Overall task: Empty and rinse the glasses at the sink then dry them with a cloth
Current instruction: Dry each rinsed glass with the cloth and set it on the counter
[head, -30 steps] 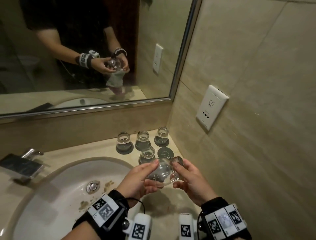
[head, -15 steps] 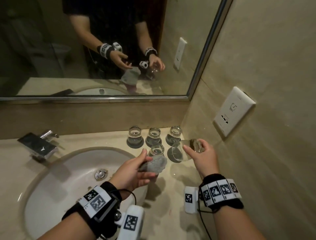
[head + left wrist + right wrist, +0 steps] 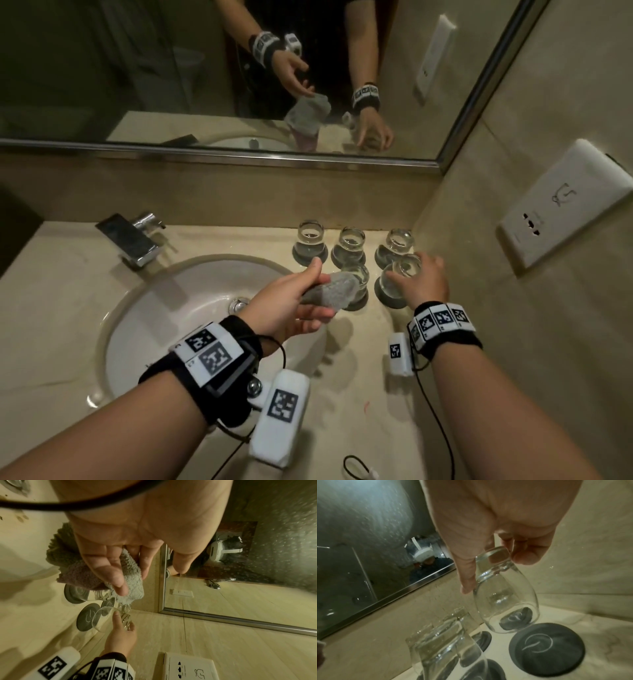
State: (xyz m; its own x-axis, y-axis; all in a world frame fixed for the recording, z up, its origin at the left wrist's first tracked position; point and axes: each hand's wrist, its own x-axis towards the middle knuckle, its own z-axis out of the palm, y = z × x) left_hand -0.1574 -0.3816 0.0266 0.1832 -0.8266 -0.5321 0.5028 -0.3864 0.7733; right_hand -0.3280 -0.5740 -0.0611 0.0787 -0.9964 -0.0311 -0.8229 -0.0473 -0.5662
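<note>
My right hand [image 3: 418, 277] grips an empty clear glass [image 3: 397, 279] by its thick base. The glass [image 3: 505, 595] is tilted, mouth down, just above a bare dark round coaster [image 3: 546, 649] near the right wall. My left hand [image 3: 301, 294] hovers over the counter beside the basin and pinches a crumpled grey cloth [image 3: 330, 291] between thumb and fingers. The cloth [image 3: 77, 572] hangs below the palm. Three more glasses [image 3: 352, 243] stand on coasters along the back. A further glass [image 3: 359, 274] is half hidden behind the cloth.
A white oval sink [image 3: 154, 325] with a chrome tap [image 3: 130, 240] lies to the left. A mirror [image 3: 171, 85] runs above the counter. The tiled right wall carries a white socket [image 3: 565, 205] close to my right hand. A thin black cable [image 3: 356, 467] lies at the counter's near edge.
The hands have parted. My right hand carried the glass away from the cloth, to the right and down toward the bare coaster. My left hand kept the cloth.
</note>
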